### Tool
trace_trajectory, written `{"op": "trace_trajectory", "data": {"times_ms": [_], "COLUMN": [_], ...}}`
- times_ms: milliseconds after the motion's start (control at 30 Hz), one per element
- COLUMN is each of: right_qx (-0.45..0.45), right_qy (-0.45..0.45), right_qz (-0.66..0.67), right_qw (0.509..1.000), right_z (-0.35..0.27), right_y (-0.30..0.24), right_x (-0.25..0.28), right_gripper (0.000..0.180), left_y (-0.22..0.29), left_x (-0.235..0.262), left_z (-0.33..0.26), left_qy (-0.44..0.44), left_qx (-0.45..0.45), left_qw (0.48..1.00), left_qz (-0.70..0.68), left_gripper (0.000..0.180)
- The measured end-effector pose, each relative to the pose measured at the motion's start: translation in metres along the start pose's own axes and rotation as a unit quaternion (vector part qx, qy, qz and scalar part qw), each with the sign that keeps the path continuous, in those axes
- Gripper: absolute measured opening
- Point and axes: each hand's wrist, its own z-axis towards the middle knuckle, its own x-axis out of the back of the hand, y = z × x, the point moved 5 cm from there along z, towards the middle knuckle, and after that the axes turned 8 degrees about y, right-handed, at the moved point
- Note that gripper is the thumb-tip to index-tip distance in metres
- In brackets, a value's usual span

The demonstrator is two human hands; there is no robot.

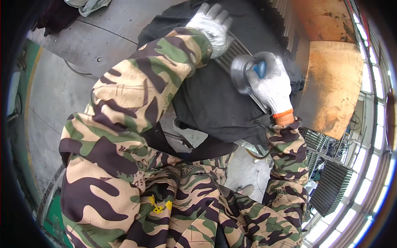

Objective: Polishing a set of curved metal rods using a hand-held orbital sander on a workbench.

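At the bottom of the frame, nearest, is a camouflage jacket in tan, green and dark brown (178,194), its sleeves reaching up toward both hands. Right of centre, the right grip, in a white knitted glove with an orange cuff (271,80), is curled around a round silver handheld tool with a blue top (241,75). The tool sits over a long grey ribbed metal piece (236,48), which runs diagonally from upper centre toward the right grip's wrist. At upper centre, the left grip, in a matching white glove (211,31), has its fingers spread near the piece's upper end; how firmly it presses, I cannot tell. Loose black cloth (215,99) lies beneath the piece and around it. A grey metal tabletop (103,39) fills the upper left, bearing dark maroon fabric (56,18) and pale fabric (89,5). Scorched-looking orange-brown panels (334,84) stand at upper right, above a dark finned block (331,188). Beyond, bright windows (378,111) curve along the right rim.
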Motion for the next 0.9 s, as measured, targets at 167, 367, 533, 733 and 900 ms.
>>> {"op": "trace_trajectory", "data": {"times_ms": [167,367,533,733,900], "right_qx": [-0.015,-0.020,-0.026,-0.026,-0.050], "right_qy": [-0.020,-0.022,-0.022,-0.023,-0.038], "right_qz": [-0.024,-0.047,-0.022,-0.010,-0.044], "right_qw": [0.999,0.998,0.999,0.999,0.997], "right_z": [0.016,0.012,-0.003,0.003,0.010], "right_y": [0.009,0.022,0.007,0.006,0.029], "right_x": [-0.009,-0.009,-0.008,-0.012,-0.006], "right_gripper": [0.033,0.032,0.029,0.030,0.035], "left_y": [-0.005,0.013,0.010,-0.006,0.008], "left_x": [-0.009,0.020,0.014,-0.019,0.003], "left_z": [0.004,-0.020,-0.023,-0.007,-0.015], "left_qy": [-0.044,0.019,0.033,-0.044,-0.050], "left_qx": [0.043,-0.020,-0.020,0.055,0.025], "left_qw": [0.997,0.999,0.999,0.997,0.998], "left_qz": [-0.044,-0.016,-0.002,-0.029,-0.027], "left_gripper": [0.065,0.064,0.059,0.067,0.068]}}
